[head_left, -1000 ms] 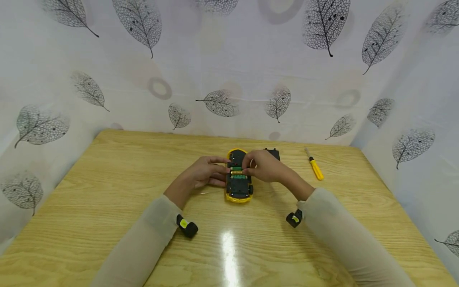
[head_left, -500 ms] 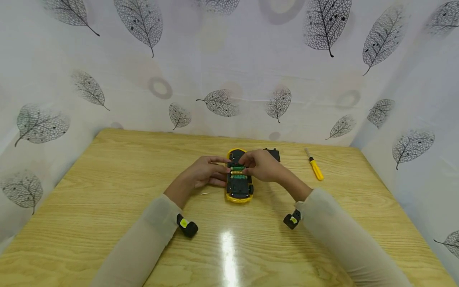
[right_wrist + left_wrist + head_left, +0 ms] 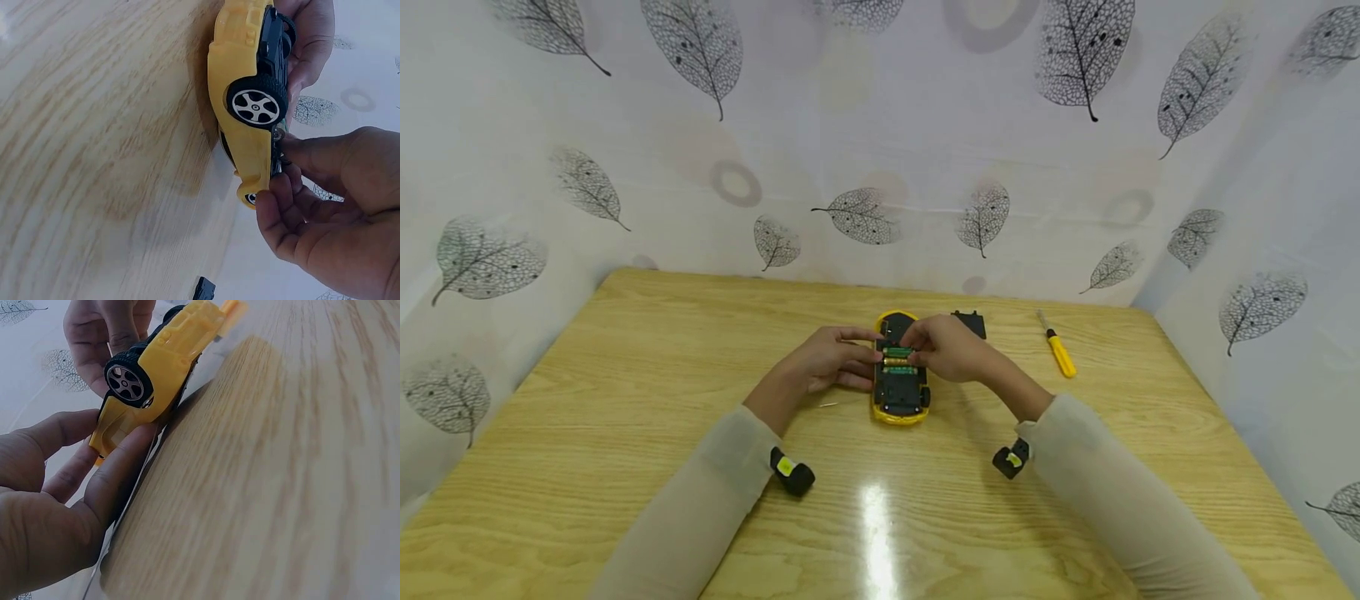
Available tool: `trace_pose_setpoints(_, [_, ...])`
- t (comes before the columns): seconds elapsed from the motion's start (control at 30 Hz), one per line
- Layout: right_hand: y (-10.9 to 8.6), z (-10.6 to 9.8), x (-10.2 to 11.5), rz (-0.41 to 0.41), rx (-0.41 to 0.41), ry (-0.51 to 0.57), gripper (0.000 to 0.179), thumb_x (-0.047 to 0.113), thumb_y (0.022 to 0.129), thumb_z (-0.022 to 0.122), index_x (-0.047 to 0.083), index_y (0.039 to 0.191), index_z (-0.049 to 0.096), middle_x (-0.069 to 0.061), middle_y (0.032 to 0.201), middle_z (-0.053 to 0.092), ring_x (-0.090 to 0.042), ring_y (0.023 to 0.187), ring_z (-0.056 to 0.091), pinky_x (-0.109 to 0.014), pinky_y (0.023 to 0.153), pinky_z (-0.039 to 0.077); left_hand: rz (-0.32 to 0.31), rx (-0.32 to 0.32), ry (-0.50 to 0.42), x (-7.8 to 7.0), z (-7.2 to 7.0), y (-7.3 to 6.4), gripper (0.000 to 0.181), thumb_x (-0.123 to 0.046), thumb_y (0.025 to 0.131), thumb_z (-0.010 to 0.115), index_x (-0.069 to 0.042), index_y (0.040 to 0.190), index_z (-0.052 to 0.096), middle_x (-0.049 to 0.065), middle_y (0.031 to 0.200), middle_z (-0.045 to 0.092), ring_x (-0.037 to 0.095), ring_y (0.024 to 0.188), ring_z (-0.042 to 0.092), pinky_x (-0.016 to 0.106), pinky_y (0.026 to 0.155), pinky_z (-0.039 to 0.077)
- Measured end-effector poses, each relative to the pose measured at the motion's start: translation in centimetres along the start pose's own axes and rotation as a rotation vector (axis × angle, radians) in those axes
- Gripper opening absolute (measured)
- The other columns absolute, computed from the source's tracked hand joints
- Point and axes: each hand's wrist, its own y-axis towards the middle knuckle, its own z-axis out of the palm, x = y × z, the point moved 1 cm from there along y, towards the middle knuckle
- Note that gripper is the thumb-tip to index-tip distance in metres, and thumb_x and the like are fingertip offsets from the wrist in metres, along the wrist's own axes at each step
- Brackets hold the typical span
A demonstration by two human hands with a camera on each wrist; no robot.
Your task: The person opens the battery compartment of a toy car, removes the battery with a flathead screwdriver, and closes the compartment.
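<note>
While the left hand (image 3: 829, 360), spread wide, braces the mid-frame car (image 3: 899, 392), the right hand (image 3: 953, 348), hold unclear, likely seats batteries (image 3: 895, 362) needing pressing flush.

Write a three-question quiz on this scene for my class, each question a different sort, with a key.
1. Multiple choice: which part of the car faces up?
A) Its roof
B) Its underside
C) A door

2. True or false: in the head view, the screwdriver lies to the right of the black part.

3. Fill the gap: in the head view, the gold battery lies between two batteries of the colour ____.

Key: 1. B; 2. True; 3. green
</note>
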Motion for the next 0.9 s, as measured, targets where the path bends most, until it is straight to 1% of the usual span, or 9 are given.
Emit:
trace_pose_setpoints(0.1, [-0.2,-0.3,0.0,-0.022,0.005,-0.001,0.017,0.007,0.100,0.066,0.000,0.114,0.072,-0.006,0.098,0.073,-0.018,0.088,0.068,-0.036,0.078,0.059,0.003,0.001,0.002,0.0,0.1,0.0,0.041,0.003,0.096,0.067,-0.004,0.136,0.062,0.018,0.103,0.074,0.028,0.082,0.075,0.041,0.072,0.065])
trace_pose_setpoints(0.2, [-0.5,-0.6,-0.1,-0.028,-0.013,0.007,0.017,0.008,0.100,0.065,0.001,0.113,0.073,-0.005,0.097,0.073,-0.016,0.084,0.067,-0.035,0.073,0.058,0.008,0.006,0.004,0.1,0.0,0.1,0.041,0.002,0.096,0.067,-0.003,0.136,0.061,0.019,0.104,0.074,0.028,0.083,0.075,0.042,0.073,0.065])
trace_pose_setpoints(0.33, [-0.7,-0.7,-0.7,-0.017,-0.060,0.052,0.018,0.009,0.100,0.065,0.002,0.114,0.073,-0.004,0.095,0.072,-0.015,0.077,0.064,-0.034,0.067,0.055,0.009,0.001,0.008,0.1,0.0,0.1,0.041,0.001,0.096,0.068,-0.004,0.137,0.061,0.020,0.106,0.074,0.029,0.084,0.075,0.042,0.074,0.065])
trace_pose_setpoints(0.47, [-0.9,-0.7,-1.5,-0.002,-0.101,0.100,0.017,0.009,0.099,0.065,0.004,0.113,0.074,-0.004,0.094,0.071,-0.017,0.078,0.064,-0.034,0.066,0.054,0.003,-0.004,0.008,0.1,0.0,0.1,0.042,0.001,0.097,0.068,-0.005,0.137,0.061,0.020,0.107,0.074,0.029,0.085,0.075,0.042,0.074,0.065])
trace_pose_setpoints(0.67, [-1.6,-1.2,-2.9,0.065,-0.139,0.207,0.018,0.009,0.101,0.063,0.005,0.115,0.073,-0.015,0.099,0.071,-0.033,0.086,0.067,-0.032,0.065,0.052,0.007,-0.003,0.015,0.1,-0.1,0.1,0.041,0.001,0.097,0.068,-0.006,0.137,0.062,0.020,0.109,0.073,0.029,0.086,0.075,0.043,0.075,0.064])
trace_pose_setpoints(0.77, [-2.2,-1.7,-3.7,0.101,-0.154,0.255,0.019,0.010,0.102,0.062,0.005,0.118,0.072,-0.020,0.103,0.070,-0.037,0.092,0.067,-0.035,0.069,0.055,0.007,-0.003,0.016,0.0,0.0,0.1,0.042,0.001,0.097,0.068,-0.006,0.137,0.062,0.020,0.112,0.073,0.029,0.087,0.074,0.043,0.076,0.064])
trace_pose_setpoints(0.9, [-2.9,-2.3,-5.1,0.143,-0.172,0.292,0.021,0.011,0.103,0.061,0.003,0.121,0.070,-0.022,0.107,0.069,-0.038,0.096,0.067,-0.046,0.079,0.059,0.003,-0.005,0.013,-0.1,0.1,0.0,0.042,0.002,0.097,0.068,-0.006,0.137,0.062,0.021,0.114,0.072,0.029,0.087,0.074,0.043,0.076,0.064])
